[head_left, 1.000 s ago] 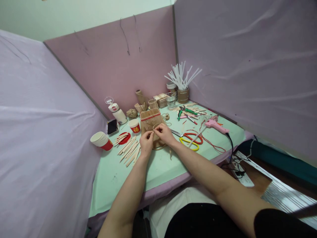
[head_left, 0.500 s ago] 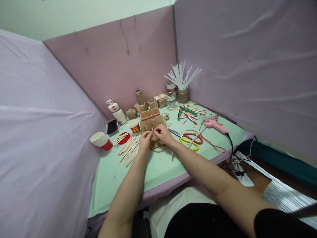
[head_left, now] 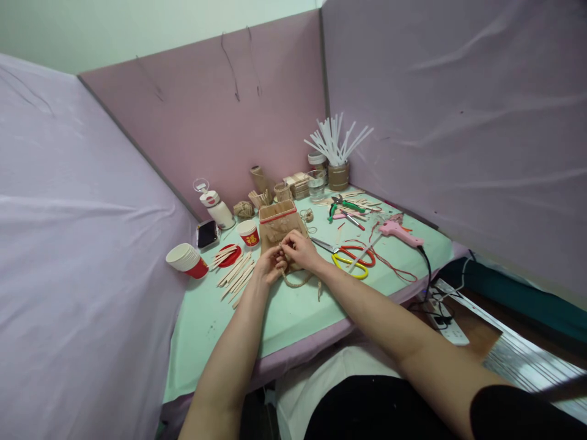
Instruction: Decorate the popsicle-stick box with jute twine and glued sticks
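Observation:
Both hands meet in front of a brown box-like craft piece [head_left: 276, 227] with a red-trimmed rim, standing at the middle of the table. My left hand [head_left: 269, 264] is closed, its fingertips pinching a braided twine cord [head_left: 296, 284]. My right hand [head_left: 297, 248] pinches the same cord just beside the left fingertips. The cord hangs in a loop below the hands, and its frayed end [head_left: 320, 290] lies on the table to the right. The exact spot where the fingers grip is small and partly hidden. My hands cover the lower front of the box.
Scissors [head_left: 353, 256] with red and yellow handles lie to the right, near a pink glue gun [head_left: 398, 233]. Green-handled pliers [head_left: 346, 205] rest farther back. Wooden sticks [head_left: 236, 278], a red paper cup [head_left: 248, 233] and stacked cups [head_left: 187, 261] are on the left.
My left hand has turned and dropped slightly, its fingers now more curled under the cord. My right hand has barely shifted. The hanging loop sits a little lower and wider.

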The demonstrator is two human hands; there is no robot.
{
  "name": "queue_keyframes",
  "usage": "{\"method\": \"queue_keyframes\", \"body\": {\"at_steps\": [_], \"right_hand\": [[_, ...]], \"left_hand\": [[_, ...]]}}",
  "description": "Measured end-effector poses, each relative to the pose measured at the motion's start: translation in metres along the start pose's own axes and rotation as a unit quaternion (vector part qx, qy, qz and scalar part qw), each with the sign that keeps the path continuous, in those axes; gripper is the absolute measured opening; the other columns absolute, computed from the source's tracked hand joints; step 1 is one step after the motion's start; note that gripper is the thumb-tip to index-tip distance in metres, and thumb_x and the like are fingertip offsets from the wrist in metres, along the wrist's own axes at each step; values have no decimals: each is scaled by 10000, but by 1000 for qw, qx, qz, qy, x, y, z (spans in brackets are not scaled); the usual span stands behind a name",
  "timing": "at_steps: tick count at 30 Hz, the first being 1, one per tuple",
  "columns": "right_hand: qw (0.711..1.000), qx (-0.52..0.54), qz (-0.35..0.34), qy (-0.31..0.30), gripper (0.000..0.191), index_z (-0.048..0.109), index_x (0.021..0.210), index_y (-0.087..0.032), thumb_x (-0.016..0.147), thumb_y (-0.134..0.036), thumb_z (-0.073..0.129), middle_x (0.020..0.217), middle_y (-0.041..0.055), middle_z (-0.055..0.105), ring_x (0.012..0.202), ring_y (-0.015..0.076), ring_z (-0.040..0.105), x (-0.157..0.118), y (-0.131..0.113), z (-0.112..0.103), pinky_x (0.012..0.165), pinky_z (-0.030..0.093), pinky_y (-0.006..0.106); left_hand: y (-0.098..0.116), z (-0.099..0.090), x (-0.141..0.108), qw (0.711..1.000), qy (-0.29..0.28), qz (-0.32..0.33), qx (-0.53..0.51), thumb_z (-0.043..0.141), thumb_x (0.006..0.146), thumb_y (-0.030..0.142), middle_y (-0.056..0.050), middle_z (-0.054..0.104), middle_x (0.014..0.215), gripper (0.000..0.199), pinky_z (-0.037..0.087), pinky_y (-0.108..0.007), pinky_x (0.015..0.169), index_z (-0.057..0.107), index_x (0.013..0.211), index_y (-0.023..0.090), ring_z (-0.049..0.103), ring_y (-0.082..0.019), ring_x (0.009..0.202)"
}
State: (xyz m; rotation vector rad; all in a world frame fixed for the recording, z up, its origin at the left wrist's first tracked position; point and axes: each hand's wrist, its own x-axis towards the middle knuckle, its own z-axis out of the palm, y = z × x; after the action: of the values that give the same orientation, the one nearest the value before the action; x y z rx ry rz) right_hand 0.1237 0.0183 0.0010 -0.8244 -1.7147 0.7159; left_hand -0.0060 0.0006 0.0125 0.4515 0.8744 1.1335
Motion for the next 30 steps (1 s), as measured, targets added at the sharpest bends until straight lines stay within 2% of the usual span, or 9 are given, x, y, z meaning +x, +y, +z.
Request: {"method": "queue_keyframes", "body": {"at_steps": [2,4,10,14,18,23,25,27,30], "right_hand": [[1000,1,-5,-7,71,550,732,-172,791,-193,514,797,0,519,731,111,510,-1,-2,-1,658,400,241],[1000,1,-4,-7,67,551,733,-172,787,-188,514,800,0,518,734,111,510,-1,-3,-1,664,402,243],[999,2,29,17,52,566,723,-168,756,-208,566,763,0,534,720,121,511,2,5,1,671,412,256],[1000,9,22,20,80,587,709,-172,758,-234,590,748,4,554,719,127,518,3,9,0,662,413,259],[1000,14,12,11,77,590,711,-175,772,-219,577,765,6,561,738,126,523,3,7,0,671,411,257],[1000,18,-20,-7,67,576,734,-178,790,-197,544,801,4,542,756,117,517,0,1,-1,680,408,246],[999,17,-27,-13,65,576,742,-180,792,-186,536,811,5,542,762,117,517,0,1,-1,685,408,247],[1000,15,-22,-9,63,576,737,-179,788,-187,540,802,5,545,755,119,518,0,3,0,684,411,250],[1000,4,14,10,89,584,724,-175,771,-251,586,766,4,552,704,122,517,2,7,0,660,416,258]], "left_hand": [[2,-1,0,1000,-7,-20,-20,547,726,72,41,411,533,76,228,-117,337,503,680,115,351,-17,408],[1,-2,1,1000,-8,-8,-12,553,724,77,46,405,526,75,223,-114,334,507,679,113,341,-14,403],[-8,1,1,985,1,130,110,701,623,177,60,409,542,180,182,-118,350,552,688,101,321,1,417],[-11,0,2,975,18,171,139,721,599,221,55,430,559,215,177,-130,363,567,687,98,324,3,427],[-9,-1,3,979,21,162,123,692,615,185,41,454,582,181,174,-126,349,536,652,101,330,2,428],[-3,0,2,999,2,44,24,620,661,105,63,387,523,119,198,-111,336,502,652,117,300,0,398],[-2,0,1,1000,-8,15,4,618,670,94,62,389,525,114,211,-114,336,506,663,117,302,-2,395],[-3,0,1,999,-7,32,17,646,664,106,55,411,542,123,209,-116,337,524,679,110,311,0,401],[-6,1,0,991,5,109,74,716,624,169,58,413,540,183,205,-123,351,562,694,100,320,0,413]]}}
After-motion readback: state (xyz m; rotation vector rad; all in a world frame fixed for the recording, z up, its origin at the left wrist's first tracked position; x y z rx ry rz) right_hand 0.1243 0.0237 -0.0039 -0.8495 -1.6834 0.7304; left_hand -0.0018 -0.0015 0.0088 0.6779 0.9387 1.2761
